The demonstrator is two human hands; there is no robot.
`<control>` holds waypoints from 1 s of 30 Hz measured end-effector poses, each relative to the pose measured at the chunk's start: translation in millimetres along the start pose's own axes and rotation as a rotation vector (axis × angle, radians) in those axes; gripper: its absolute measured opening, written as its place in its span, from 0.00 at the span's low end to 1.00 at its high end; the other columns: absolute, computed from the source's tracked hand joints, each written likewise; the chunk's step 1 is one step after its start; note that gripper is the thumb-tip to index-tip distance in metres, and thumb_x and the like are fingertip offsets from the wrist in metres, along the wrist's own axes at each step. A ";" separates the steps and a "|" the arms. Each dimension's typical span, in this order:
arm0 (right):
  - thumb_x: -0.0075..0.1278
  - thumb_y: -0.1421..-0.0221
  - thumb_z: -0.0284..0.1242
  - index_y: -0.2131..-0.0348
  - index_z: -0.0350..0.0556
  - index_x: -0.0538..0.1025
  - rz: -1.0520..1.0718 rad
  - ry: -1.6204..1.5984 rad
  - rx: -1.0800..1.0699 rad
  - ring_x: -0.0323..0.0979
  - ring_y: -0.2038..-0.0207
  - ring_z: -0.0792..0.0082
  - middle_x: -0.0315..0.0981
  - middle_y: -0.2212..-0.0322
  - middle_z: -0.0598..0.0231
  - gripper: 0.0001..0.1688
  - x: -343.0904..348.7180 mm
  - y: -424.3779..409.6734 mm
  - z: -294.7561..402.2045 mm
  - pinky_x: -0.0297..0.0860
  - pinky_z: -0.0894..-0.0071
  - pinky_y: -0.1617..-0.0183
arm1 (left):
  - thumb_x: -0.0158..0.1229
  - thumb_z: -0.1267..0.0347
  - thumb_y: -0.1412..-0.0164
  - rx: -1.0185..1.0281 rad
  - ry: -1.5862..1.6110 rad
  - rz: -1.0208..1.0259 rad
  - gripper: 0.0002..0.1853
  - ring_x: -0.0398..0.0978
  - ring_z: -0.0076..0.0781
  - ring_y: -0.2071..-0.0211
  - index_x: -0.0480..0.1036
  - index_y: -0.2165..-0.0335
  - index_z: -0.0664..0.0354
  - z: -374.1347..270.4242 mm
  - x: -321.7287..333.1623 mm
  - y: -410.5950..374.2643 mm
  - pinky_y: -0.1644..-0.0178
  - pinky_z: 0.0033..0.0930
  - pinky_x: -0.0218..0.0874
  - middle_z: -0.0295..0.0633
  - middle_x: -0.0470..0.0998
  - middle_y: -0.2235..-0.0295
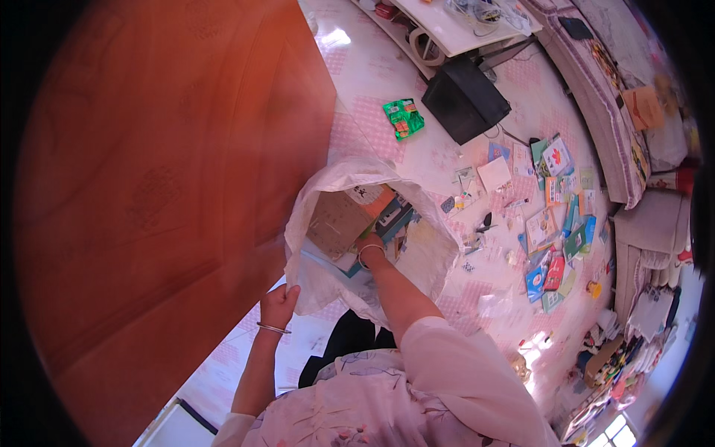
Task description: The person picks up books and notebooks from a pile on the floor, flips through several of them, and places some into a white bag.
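Note:
A large white woven sack [441,251] stands with its mouth wide before me. My left hand [279,304] grips the sack's rim at the lower left, a bangle on the wrist. Reaching down inside the sack is my right hand [370,243], beside books and papers; its fingers are partly hidden, so its hold cannot be told. In the sack lie a brown-grey book or folder [338,223], an orange-and-white booklet [380,201] and dark blue-green books [397,215].
A large reddish-brown wooden door or panel [167,167] rises at the left. Scattered books [542,226] cover the floor at right, near a sofa [603,106]. A black box [466,100] and a green packet [404,119] lie beyond the sack, by a white table [452,28].

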State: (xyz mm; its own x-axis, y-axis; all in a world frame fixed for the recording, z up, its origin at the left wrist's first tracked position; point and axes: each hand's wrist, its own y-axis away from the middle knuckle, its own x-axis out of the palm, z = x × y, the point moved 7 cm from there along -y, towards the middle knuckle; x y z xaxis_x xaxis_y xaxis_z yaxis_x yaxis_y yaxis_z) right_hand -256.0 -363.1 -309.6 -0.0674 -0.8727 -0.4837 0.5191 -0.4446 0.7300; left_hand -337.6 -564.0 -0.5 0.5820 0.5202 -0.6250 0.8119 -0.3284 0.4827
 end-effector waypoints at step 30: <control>0.44 0.59 0.28 0.63 0.54 0.72 0.178 0.771 -0.835 0.68 0.63 0.63 0.70 0.64 0.63 0.17 -218.9 294.0 263.0 0.64 0.69 0.58 | 0.45 0.79 0.65 0.979 -0.526 0.078 0.32 0.56 0.45 0.51 0.58 0.53 0.63 -115.0 39.2 78.4 0.45 0.44 0.41 0.51 0.62 0.55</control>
State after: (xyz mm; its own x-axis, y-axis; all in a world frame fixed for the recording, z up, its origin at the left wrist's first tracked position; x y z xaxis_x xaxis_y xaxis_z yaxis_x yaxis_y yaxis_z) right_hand -312.8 -355.8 137.9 0.4535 -0.4263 -0.7827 0.8910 0.1962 0.4093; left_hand -256.4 -478.7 83.5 0.3913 0.1484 -0.9082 0.3232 -0.9462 -0.0153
